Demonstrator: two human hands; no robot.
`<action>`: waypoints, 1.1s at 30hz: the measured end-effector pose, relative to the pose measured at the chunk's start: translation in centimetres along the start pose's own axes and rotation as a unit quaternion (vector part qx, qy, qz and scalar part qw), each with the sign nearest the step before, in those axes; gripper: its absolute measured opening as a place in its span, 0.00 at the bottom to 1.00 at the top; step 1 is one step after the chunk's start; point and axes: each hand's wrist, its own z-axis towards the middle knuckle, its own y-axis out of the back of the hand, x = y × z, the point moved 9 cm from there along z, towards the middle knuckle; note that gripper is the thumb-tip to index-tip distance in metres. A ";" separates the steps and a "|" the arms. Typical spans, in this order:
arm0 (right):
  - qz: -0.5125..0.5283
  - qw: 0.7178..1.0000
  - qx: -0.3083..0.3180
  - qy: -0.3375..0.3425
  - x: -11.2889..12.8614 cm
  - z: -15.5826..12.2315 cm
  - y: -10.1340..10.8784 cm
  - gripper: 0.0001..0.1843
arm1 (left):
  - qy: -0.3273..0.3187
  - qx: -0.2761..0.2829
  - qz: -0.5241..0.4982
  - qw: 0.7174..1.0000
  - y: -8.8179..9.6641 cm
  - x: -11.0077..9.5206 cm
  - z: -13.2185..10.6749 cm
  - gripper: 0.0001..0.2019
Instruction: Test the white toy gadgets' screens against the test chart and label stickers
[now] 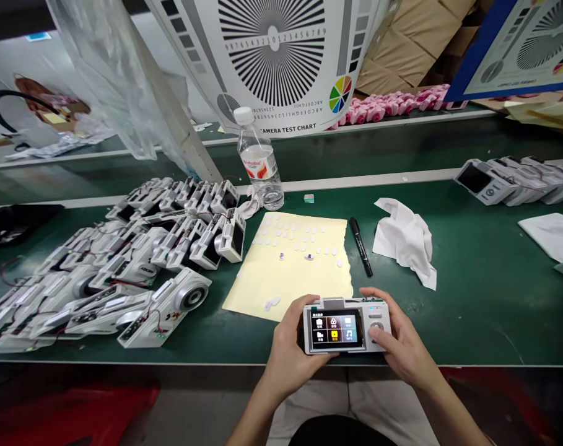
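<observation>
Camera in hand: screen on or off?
On. The screen of the white camera, held in the left hand and right hand, shows a lit menu of icons, one of them yellow.

White compact digital camera (347,326), back facing up, colour screen (335,329) lit with menu icons, round dial (377,326) beside it

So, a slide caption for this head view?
The left hand and right hand hold a white camera showing its menu.
</observation>
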 end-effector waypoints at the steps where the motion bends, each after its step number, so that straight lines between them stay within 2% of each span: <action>1: 0.002 1.000 0.002 0.003 0.1 0.0 0.0 0.25 | -0.002 0.001 -0.001 1.000 0.0 0.0 0.0 0.29; 12: -0.001 1.000 0.007 0.015 0.2 0.1 0.0 0.26 | -0.029 -0.007 0.009 1.000 0.1 -0.1 -0.3 0.30; 33: -0.012 1.000 0.002 0.011 0.2 0.1 0.0 0.26 | -0.029 -0.020 0.020 0.999 0.3 0.0 -0.3 0.30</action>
